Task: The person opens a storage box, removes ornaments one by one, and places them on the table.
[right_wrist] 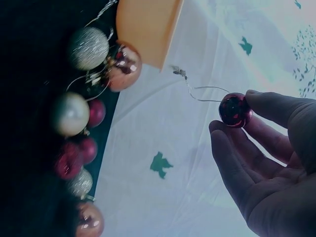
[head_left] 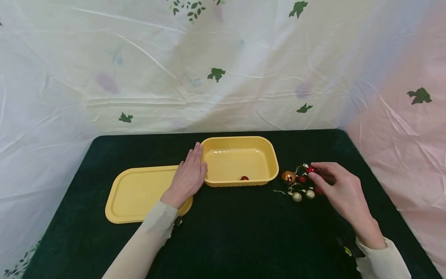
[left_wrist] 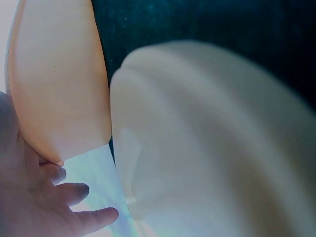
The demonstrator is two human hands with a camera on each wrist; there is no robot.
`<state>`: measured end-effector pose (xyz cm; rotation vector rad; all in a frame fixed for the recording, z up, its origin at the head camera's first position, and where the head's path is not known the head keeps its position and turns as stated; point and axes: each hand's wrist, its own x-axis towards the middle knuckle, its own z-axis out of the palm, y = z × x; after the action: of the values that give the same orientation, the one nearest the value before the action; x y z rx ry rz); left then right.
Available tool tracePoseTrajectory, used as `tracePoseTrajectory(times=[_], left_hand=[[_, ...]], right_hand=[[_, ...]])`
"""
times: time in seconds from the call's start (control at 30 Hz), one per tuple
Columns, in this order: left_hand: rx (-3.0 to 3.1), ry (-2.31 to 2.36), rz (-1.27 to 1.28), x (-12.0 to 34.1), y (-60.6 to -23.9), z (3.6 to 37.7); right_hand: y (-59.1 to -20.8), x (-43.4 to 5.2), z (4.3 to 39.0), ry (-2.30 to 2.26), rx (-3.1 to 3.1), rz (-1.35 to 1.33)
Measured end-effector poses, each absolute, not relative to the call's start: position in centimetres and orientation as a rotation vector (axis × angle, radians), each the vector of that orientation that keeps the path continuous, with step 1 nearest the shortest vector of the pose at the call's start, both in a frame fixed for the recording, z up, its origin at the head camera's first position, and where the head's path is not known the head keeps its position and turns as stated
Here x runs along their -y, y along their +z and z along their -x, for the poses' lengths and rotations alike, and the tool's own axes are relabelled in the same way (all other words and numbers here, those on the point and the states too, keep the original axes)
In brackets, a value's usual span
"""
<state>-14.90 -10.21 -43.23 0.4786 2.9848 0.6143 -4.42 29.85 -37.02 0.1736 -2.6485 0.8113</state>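
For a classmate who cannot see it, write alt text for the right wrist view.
The right hand pinches a small red bauble by its fingers, wire loop trailing. More red, silver and copper baubles lie beside a yellow tub.

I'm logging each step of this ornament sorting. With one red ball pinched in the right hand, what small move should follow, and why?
Probably carry the red ball leftward over the yellow tub and let it go. The right hand pinches it above the ornament pile, one red ball in the tub already lies there, and the left hand rests against the tub's side, seemingly steadying it.
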Motion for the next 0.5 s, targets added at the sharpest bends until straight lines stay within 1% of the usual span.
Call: tracePoseTrajectory(times=[0.5], left_hand=[[-2.982,0.606,-0.48,10.2,-43.0,14.9]], right_hand=[[-38.3,-33.0,3.2,0.778,2.637,-0.052]])
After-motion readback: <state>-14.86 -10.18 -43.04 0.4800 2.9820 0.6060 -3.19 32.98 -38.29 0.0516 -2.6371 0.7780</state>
